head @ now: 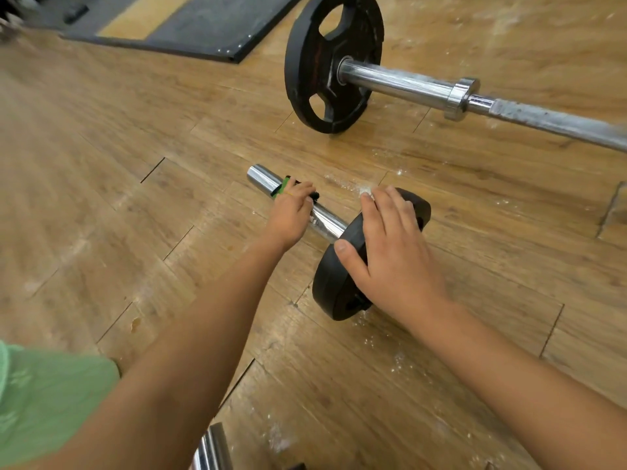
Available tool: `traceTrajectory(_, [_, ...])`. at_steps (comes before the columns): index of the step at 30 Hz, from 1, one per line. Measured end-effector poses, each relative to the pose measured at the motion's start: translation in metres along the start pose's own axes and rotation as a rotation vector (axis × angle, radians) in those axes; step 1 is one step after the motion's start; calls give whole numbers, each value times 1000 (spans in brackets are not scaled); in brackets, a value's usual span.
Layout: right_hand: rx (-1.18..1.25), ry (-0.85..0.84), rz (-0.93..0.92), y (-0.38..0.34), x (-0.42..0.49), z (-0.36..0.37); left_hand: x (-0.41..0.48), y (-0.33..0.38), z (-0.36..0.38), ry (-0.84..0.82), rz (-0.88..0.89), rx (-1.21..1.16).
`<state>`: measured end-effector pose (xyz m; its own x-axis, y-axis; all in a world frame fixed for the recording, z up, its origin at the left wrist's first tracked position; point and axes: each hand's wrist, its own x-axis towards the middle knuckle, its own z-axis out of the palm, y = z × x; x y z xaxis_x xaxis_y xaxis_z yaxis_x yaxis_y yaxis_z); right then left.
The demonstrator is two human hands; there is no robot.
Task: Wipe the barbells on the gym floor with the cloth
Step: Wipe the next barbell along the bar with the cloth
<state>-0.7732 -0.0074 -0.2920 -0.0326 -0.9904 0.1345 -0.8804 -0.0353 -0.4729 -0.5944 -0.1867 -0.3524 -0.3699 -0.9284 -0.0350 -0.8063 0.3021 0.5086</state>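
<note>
Left hand [290, 217] grips green-and-black clip [284, 188] on the barbell sleeve [262, 176]. Right hand [390, 256] rests spread on black plate [334, 286].

Left hand [291, 217], right hand [390, 256] on barbell [327, 227]

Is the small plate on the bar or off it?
On. The bar runs into the plate, standing on edge under the right hand.
</note>
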Motion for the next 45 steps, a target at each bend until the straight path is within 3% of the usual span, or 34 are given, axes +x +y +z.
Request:
traceTrajectory(3, [-3,11,3,-2,-2,2,-8,-12,-2,-120,150,52])
traceTrajectory(5, [-5,9,-7,-5,-4,4,0,-19,-16,-180,121,33])
traceTrajectory(8, [-3,7,-7,-13,-9,4,7,-13,-14,-74,-21,-17])
traceTrajectory(10, [-17,3,-7,-16,-13,7,-1,-11,-4,-40,23,13])
traceTrajectory(13, [-46,7,-43,-21,-19,11,-10,-28,-13,-153,130,38])
traceTrajectory(17, [-45,-34,-118,-30,-28,9,-11,-32,-19,-64,-16,17])
traceTrajectory(19, [28,-27,-64,-26,-20,0,-23,-26,-8,-10,-13,22])
traceTrajectory(22, [90,-26,80,-2,8,-8,-43,-26,-8,-80,70,18])
traceTrajectory(27, [213,-121,122,6,8,-2,-37,-39,-25,-141,71,24])
traceTrajectory(31, [186,-82,85,-5,-1,3,-25,-42,-36,-64,-76,-35])
traceTrajectory(37, [113,-51,-1,-31,-24,16,-64,-64,-44,-179,150,69])
traceTrajectory(42, [2,-25,-139,-55,-45,29,-60,-83,-55,-53,-45,22])
traceTrajectory(45, [13,3,-220,-57,-51,34,-84,-87,-53,-100,46,66])
